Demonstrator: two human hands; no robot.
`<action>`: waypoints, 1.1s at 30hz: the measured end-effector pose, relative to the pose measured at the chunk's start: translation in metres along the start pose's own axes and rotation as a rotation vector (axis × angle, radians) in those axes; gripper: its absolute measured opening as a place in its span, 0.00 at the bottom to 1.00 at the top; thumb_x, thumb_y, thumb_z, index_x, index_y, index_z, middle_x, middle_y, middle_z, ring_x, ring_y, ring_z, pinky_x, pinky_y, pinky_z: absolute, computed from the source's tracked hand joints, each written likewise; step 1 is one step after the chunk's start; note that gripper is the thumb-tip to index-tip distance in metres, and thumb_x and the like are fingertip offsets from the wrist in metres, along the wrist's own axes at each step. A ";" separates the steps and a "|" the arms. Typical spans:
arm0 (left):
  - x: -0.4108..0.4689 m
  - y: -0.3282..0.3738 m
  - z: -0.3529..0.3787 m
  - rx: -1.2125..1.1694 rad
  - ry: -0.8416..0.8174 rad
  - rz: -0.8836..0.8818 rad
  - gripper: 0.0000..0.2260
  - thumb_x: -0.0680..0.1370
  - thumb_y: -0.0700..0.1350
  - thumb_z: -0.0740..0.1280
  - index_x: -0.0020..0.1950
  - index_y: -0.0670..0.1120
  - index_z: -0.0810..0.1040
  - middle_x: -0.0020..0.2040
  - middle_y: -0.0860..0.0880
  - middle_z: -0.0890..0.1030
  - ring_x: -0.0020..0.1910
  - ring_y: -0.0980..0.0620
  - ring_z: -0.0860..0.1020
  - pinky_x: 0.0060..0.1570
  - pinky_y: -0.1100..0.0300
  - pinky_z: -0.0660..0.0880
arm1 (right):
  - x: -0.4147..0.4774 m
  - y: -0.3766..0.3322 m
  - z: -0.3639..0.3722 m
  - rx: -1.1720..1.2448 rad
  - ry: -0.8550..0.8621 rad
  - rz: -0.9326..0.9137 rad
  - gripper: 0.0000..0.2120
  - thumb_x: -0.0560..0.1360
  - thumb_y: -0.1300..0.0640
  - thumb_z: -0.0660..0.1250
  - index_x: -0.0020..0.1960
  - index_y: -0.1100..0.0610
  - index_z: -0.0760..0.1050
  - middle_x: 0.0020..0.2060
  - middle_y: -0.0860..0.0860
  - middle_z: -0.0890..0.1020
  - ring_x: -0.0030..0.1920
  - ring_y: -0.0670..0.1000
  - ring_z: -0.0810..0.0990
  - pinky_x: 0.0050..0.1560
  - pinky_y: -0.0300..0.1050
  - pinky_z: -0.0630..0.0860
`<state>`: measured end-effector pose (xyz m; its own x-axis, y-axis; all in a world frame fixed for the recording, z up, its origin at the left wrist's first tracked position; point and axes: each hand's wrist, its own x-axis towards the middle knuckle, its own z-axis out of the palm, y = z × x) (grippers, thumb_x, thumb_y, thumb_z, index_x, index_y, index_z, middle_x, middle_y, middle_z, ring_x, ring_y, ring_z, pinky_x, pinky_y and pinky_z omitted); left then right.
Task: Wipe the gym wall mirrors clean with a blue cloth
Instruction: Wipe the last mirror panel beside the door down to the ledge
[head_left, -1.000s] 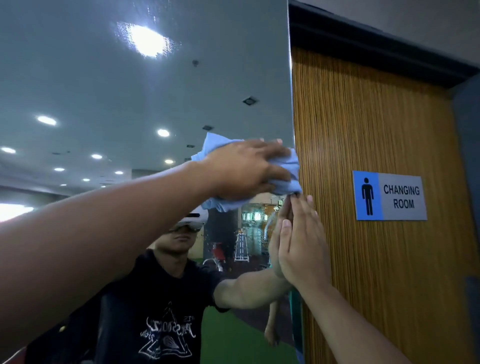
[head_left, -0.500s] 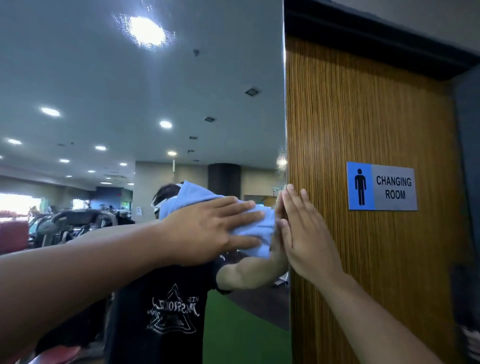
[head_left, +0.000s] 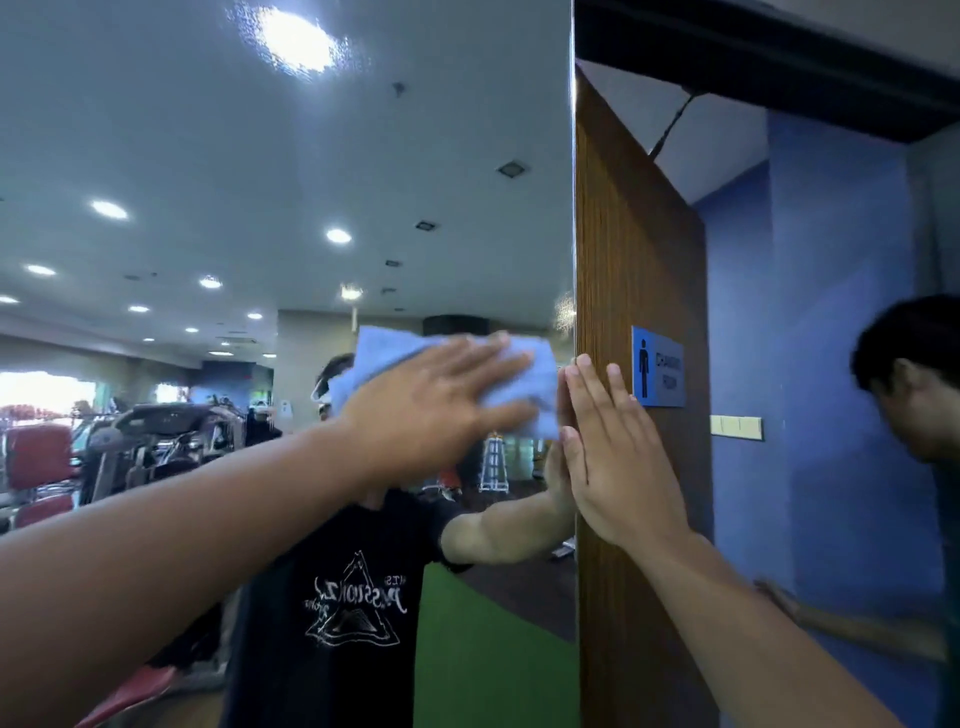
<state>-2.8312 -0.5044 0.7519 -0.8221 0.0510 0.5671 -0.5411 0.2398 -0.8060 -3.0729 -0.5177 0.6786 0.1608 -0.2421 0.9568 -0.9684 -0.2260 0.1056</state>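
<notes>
Left hand (head_left: 436, 400), fingers straight, presses blue cloth (head_left: 519, 384) against mirror (head_left: 260, 156). Right hand (head_left: 618, 467), flat and released, rests on wooden door (head_left: 639, 249) just beside it.

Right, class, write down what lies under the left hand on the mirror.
The left hand presses the blue cloth flat against the mirror; cloth shows above and right of it. The glass under the cloth is covered, so its state cannot be seen.
</notes>
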 end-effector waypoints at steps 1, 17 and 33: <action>-0.012 0.012 0.002 0.002 -0.024 0.092 0.19 0.76 0.46 0.67 0.67 0.55 0.78 0.74 0.40 0.72 0.73 0.38 0.71 0.72 0.44 0.60 | -0.002 0.000 -0.001 0.000 -0.003 -0.007 0.29 0.84 0.49 0.45 0.84 0.52 0.48 0.83 0.46 0.50 0.83 0.47 0.43 0.80 0.50 0.51; 0.060 -0.015 0.004 -0.036 0.067 -0.138 0.18 0.77 0.37 0.62 0.64 0.51 0.80 0.72 0.40 0.74 0.71 0.36 0.73 0.64 0.43 0.73 | -0.054 -0.004 0.009 -0.026 0.045 -0.106 0.26 0.83 0.55 0.51 0.80 0.60 0.62 0.81 0.53 0.61 0.82 0.52 0.54 0.79 0.51 0.53; 0.006 0.037 0.007 -0.098 -0.079 0.106 0.22 0.73 0.45 0.76 0.66 0.55 0.79 0.73 0.41 0.73 0.72 0.39 0.72 0.69 0.43 0.70 | -0.096 0.012 0.001 -0.204 -0.039 -0.229 0.24 0.83 0.55 0.51 0.77 0.62 0.63 0.74 0.60 0.72 0.78 0.58 0.65 0.76 0.59 0.61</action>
<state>-2.8572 -0.5021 0.7245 -0.8871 0.0055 0.4616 -0.4341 0.3303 -0.8381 -3.0998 -0.4979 0.5879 0.3823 -0.2438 0.8913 -0.9239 -0.0854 0.3729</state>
